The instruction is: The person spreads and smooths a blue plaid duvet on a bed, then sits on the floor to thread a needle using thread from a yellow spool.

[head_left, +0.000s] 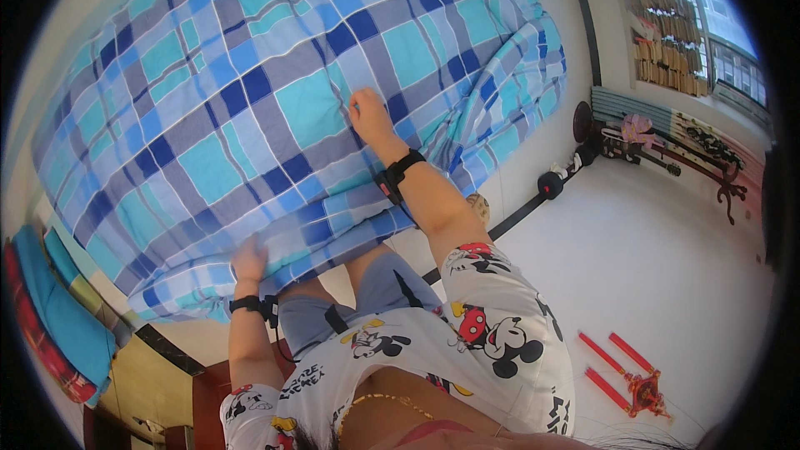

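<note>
A blue, turquoise and grey plaid bed cover [244, 100] is spread before me, with creases across it and a bunched fold on its right side. My right hand [370, 115] rests on the middle of the cover, fingers curled beside a crease; whether they pinch the cloth is hidden. Nearer to me, my left hand [250, 259] lies at the cover's rumpled near edge, slightly blurred, its fingertips indistinct against the fabric. A black strap with a small device [399, 174] circles my right wrist, and a similar strap [253, 304] is on the left.
Folded blue and red textiles [59, 319] lie at the left. On the right, a dark rack [669, 150] and a black dumbbell [550, 185] stand along the wall, below a window sill with stacked papers or books [669, 37]. A red tasselled ornament [647, 390] lies on the pale floor.
</note>
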Action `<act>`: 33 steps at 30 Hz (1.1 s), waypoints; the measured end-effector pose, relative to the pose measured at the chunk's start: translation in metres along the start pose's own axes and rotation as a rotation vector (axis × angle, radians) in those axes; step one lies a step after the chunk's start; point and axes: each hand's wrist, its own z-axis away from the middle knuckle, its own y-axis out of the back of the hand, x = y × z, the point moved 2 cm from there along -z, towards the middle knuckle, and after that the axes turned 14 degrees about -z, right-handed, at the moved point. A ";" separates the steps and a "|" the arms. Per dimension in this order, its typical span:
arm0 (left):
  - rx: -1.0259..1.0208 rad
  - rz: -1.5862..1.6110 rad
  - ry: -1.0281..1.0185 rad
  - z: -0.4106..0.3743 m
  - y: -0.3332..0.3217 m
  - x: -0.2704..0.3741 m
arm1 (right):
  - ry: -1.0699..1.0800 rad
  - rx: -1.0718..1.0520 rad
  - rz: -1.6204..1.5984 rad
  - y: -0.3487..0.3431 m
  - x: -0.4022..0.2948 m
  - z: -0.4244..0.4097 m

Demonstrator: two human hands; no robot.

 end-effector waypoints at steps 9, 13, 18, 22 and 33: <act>0.013 -0.034 0.006 -0.003 -0.005 0.003 | -0.445 -0.391 0.550 0.057 0.075 0.090; 0.035 -0.056 -0.020 -0.007 -0.007 0.005 | -0.466 -0.194 0.392 0.063 0.093 0.095; 0.074 -0.006 -0.064 -0.008 -0.001 0.014 | -0.591 -0.231 0.401 0.072 0.099 0.083; 0.134 -0.002 -0.080 -0.008 -0.004 0.018 | -0.522 -0.294 0.394 0.069 0.114 0.084; 0.105 -0.014 -0.054 -0.011 -0.008 0.017 | -0.600 -0.242 0.321 0.067 0.131 0.074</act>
